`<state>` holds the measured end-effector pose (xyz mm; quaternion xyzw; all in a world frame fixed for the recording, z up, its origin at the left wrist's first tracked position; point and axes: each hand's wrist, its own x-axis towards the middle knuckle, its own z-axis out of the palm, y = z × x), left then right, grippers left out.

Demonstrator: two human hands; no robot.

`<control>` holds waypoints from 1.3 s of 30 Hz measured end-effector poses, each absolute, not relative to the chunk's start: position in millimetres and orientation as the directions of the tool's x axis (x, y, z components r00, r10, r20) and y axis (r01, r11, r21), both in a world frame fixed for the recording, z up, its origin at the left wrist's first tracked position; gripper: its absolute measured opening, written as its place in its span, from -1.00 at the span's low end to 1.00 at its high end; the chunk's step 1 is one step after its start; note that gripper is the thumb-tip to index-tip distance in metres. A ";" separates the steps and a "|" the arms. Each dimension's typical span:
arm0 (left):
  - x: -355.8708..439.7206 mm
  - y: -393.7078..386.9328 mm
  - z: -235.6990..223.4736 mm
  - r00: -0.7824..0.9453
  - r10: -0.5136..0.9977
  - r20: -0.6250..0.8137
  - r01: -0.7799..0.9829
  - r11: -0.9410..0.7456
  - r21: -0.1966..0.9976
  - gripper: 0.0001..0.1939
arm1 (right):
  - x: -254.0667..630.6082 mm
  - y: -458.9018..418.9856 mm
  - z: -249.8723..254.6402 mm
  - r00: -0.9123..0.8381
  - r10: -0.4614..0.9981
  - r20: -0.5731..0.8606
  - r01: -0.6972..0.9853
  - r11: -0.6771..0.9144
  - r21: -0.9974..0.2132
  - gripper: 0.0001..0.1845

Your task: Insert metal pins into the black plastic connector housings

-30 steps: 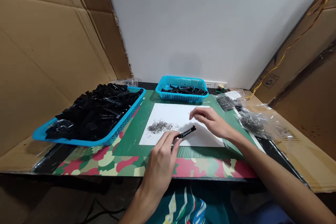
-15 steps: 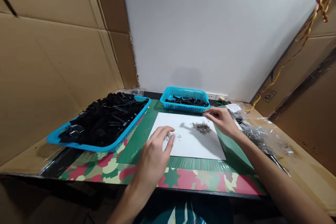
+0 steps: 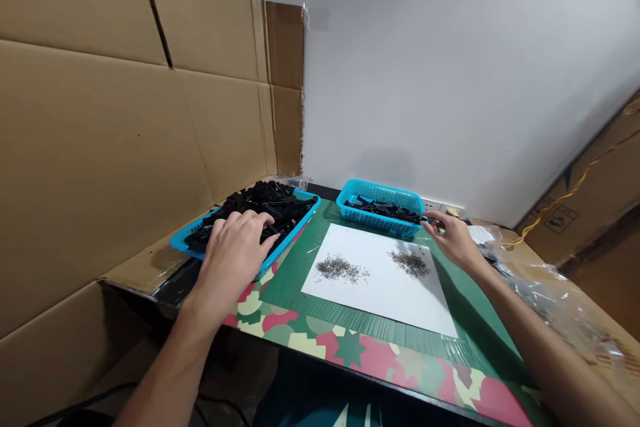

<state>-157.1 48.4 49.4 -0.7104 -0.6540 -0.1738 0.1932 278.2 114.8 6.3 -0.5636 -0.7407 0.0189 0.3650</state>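
A second ago the left hand (image 3: 234, 255) pinched a slim black plastic part above the white paper sheet (image 3: 380, 280); now it lies with fingers spread on the heap of black plastic parts (image 3: 260, 203) in the large blue plastic tray (image 3: 287, 238), holding nothing I can see. The right hand (image 3: 453, 237) has left the sheet for the small blue mesh basket (image 3: 379, 203); its fingertips meet at the basket's rim, though what they pinch I cannot tell. Two piles of small metal springs (image 3: 341, 268) sit on the sheet
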 end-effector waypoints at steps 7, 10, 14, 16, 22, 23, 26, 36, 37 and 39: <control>-172.7 58.2 50.7 0.075 0.927 0.368 0.996 -0.085 0.009 -0.66 | 321.0 87.0 -26.0 -0.199 0.906 0.374 0.857 0.346 -0.382 -0.55; -172.5 67.2 51.1 0.119 0.917 0.381 0.993 -0.119 -0.025 -0.62 | 331.4 87.3 -30.1 -0.192 0.921 0.338 0.859 0.325 -0.396 -0.52; -181.3 81.2 47.8 0.266 0.892 0.364 0.964 -0.255 -0.079 -0.61 | 331.4 88.7 -24.4 -0.192 0.917 0.348 0.836 0.339 -0.431 -0.53; -186.1 87.6 46.2 0.322 0.883 0.343 0.947 -0.304 -0.107 -0.58 | 328.4 87.9 -20.4 -0.203 0.918 0.339 0.817 0.350 -0.458 -0.54; -175.7 91.9 52.8 0.298 0.875 0.381 0.954 -0.259 -0.152 -0.59 | 322.2 85.2 -13.2 -0.297 0.938 0.179 0.721 0.343 -0.603 -0.58; -170.8 89.5 55.6 0.271 0.874 0.403 0.962 -0.232 -0.144 -0.59 | 322.2 85.6 -13.2 -0.312 0.938 0.154 0.709 0.337 -0.619 -0.59; -155.0 79.0 64.1 0.173 0.847 0.503 0.985 -0.150 -0.086 -0.58 | 322.6 88.4 -15.3 -0.341 0.934 0.106 0.680 0.323 -0.659 -0.64; -101.4 57.7 58.6 0.027 0.589 0.808 0.846 -0.444 0.296 -0.72 | 326.7 94.0 -19.8 -0.363 0.931 0.032 0.606 0.263 -0.751 -0.64; -93.6 54.2 54.4 0.025 0.633 0.773 0.771 -0.505 0.388 -0.73 | 327.8 93.8 -19.4 -0.360 0.933 0.023 0.606 0.253 -0.754 -0.63; -77.3 45.6 43.8 0.065 0.785 0.616 0.545 -0.545 0.637 -0.70 | 329.4 93.1 -18.3 -0.366 0.931 0.018 0.590 0.247 -0.769 -0.62</control>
